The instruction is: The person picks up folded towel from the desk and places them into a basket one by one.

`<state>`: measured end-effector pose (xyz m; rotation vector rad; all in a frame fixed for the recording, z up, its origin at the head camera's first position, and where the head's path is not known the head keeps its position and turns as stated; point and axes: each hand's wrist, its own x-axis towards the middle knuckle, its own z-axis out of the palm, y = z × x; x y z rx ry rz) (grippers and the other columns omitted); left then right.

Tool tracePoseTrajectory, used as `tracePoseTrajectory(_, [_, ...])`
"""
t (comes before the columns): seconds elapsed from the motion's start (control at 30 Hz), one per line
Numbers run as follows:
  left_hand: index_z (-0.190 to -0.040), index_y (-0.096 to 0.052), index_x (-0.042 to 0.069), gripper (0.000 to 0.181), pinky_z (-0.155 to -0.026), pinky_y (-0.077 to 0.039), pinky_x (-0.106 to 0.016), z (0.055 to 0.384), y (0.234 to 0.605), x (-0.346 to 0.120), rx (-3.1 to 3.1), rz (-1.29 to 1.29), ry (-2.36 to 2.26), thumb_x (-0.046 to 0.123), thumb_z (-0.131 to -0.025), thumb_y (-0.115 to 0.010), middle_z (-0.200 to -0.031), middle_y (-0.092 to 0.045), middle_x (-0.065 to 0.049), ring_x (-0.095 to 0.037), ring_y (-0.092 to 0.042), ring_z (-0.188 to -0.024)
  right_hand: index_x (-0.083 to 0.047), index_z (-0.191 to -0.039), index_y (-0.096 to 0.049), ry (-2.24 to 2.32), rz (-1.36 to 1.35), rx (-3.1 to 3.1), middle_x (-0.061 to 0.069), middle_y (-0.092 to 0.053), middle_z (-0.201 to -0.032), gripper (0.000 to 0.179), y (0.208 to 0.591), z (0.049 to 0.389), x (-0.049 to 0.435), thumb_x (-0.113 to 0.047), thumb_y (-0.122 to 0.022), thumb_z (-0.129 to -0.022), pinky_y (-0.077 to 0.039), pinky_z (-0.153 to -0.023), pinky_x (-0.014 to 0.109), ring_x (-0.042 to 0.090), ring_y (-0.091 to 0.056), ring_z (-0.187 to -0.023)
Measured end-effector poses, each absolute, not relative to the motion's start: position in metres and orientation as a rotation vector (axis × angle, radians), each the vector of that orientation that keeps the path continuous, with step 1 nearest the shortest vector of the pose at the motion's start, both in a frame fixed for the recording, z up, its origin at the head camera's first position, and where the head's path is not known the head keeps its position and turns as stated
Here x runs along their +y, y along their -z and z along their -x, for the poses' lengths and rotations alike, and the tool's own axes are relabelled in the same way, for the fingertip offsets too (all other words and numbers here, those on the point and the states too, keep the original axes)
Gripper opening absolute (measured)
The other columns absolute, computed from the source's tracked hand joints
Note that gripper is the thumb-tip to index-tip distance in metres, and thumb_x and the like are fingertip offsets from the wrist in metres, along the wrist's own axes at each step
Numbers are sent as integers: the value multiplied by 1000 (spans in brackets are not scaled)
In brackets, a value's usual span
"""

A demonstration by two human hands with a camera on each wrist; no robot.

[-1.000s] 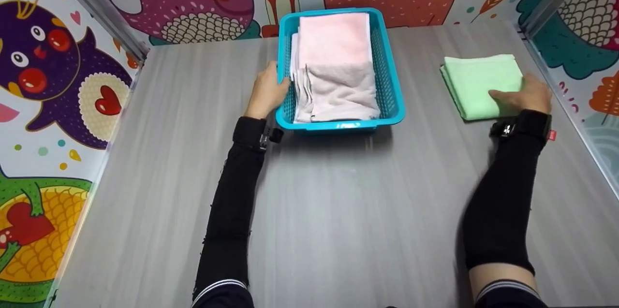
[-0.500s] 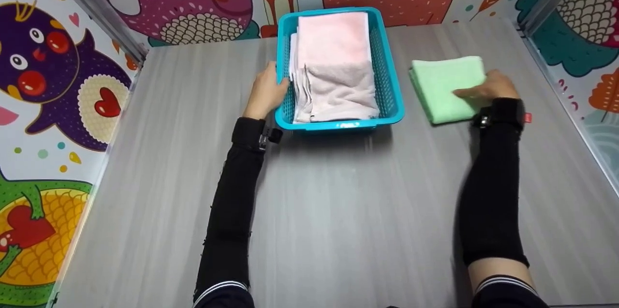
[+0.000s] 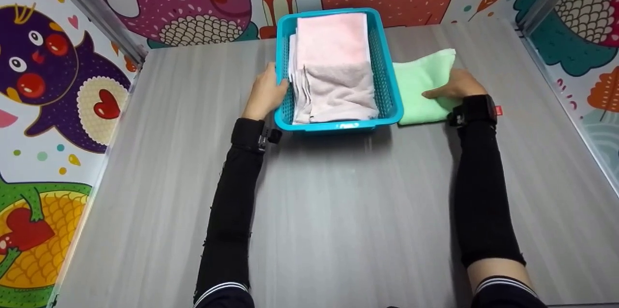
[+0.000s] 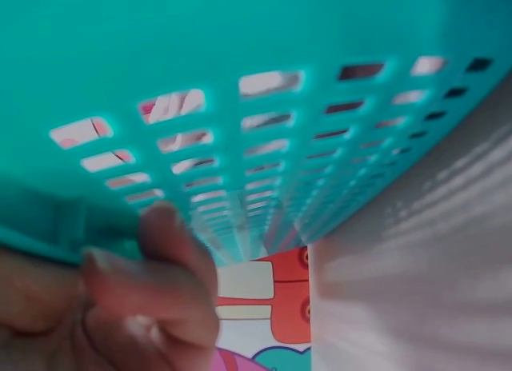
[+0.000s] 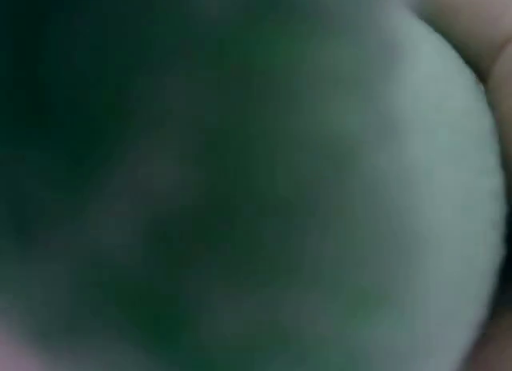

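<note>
A teal plastic basket (image 3: pixel 338 126) with slotted sides stands near the back wall. Inside it lie a folded pink towel (image 3: pixel 333 39) and a folded greyish-pink towel (image 3: pixel 341 93). My left hand (image 3: pixel 265 91) grips the basket's left rim; in the left wrist view its fingers (image 4: pixel 152 299) curl under that rim. My right hand (image 3: pixel 458 86) holds the right edge of a folded light green towel (image 3: pixel 418 90), thumb on top, fingers hidden beneath. The towel's left edge meets the basket's right side, and its far right corner is raised. Blurred green cloth (image 5: pixel 448 171) fills the right wrist view.
Grey wood-grain tabletop (image 3: pixel 338 211) extends in front of the basket and to both sides. Panels with cartoon animals (image 3: pixel 193 3) close off the back, left and right, joined by metal corner posts (image 3: pixel 96 13).
My right hand has drawn the green towel leftward across the table up to the basket, and the towel's far right corner has lifted. The left hand and basket have stayed put.
</note>
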<state>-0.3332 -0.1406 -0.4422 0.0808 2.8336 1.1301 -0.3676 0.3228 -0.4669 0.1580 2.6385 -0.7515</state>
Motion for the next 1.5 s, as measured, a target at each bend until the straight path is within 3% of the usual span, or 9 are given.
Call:
tracePoseTrajectory(0.17, [-160,-23,-3,59,-95,-49,-46,334,442,-139,2827,-75,-1108,19,-110,-47,-142,-56,-28,-33,-62,-113,6,-144,-32,833,-110,2578,23,-42,-126,90,471,369,323,-48,-78,-89,-41,-98,52,41,-41,-115])
tracePoseTrajectory(0.43, [-159,-23,-2,58,-95,-48,-44,335,442,-138,2818,-77,-1128,19,-110,-46,-145,-54,-28,-31,-61,-112,1,-151,-32,981,-153,2505,21,-47,-130,89,471,368,332,-56,-69,-94,-43,-95,44,36,-46,-112])
tracePoseTrajectory(0.7, [-162,-16,-2,63,-90,-46,-42,334,442,-140,2790,-65,-1125,20,-111,-44,-136,-58,-29,-30,-59,-101,-4,-136,-47,1167,-173,2560,7,-60,-111,78,446,360,342,-63,-70,-90,-53,-72,30,18,-61,-88])
tracePoseTrajectory(0.83, [-162,-18,-2,62,-95,-46,-43,334,443,-141,2791,-80,-1138,20,-111,-45,-146,-53,-29,-31,-59,-108,-12,-124,-52,1602,-267,2458,-5,-66,-101,54,423,349,347,-45,-79,-91,-59,-65,27,10,-68,-80])
tracePoseTrajectory(0.93, [-160,-22,-2,59,-94,-46,-42,334,444,-141,2810,-93,-1144,19,-110,-45,-144,-54,-28,-29,-59,-107,-10,-121,-58,2117,-202,2295,-1,-69,-102,41,409,340,346,-21,-83,-89,-60,-66,26,12,-71,-83])
tracePoseTrajectory(1.1, [-160,-22,-3,59,-77,-45,-40,333,445,-140,2835,-91,-1108,19,-110,-44,-113,-63,-27,-28,-57,-84,-2,-123,-64,2597,27,2111,10,-67,-112,42,395,330,333,-2,-82,-85,-58,-77,27,20,-66,-97])
tracePoseTrajectory(1.17, [-159,-24,-4,57,-78,-47,-41,333,445,-141,2840,-96,-1114,19,-110,-45,-112,-63,-26,-30,-59,-86,-2,-124,-64,2606,52,2139,11,-66,-113,44,389,327,325,-2,-83,-83,-56,-80,28,22,-64,-99])
tracePoseTrajectory(1.33, [-161,-24,1,65,-110,-44,-46,327,435,-143,2901,-120,-1195,23,-108,-54,-153,-41,-24,-33,-51,-131,-1,-119,-67,2583,118,2204,12,-69,-106,41,379,323,299,-2,-85,-81,-56,-78,29,22,-66,-93])
tracePoseTrajectory(1.5, [-165,-23,11,71,-97,-47,-44,311,412,-128,2940,-400,-1415,22,-105,-61,-138,-48,-24,-34,-51,-122,5,-116,-66,2585,483,2158,19,-71,-104,36,370,315,257,-2,-82,-84,-60,-76,32,27,-71,-89])
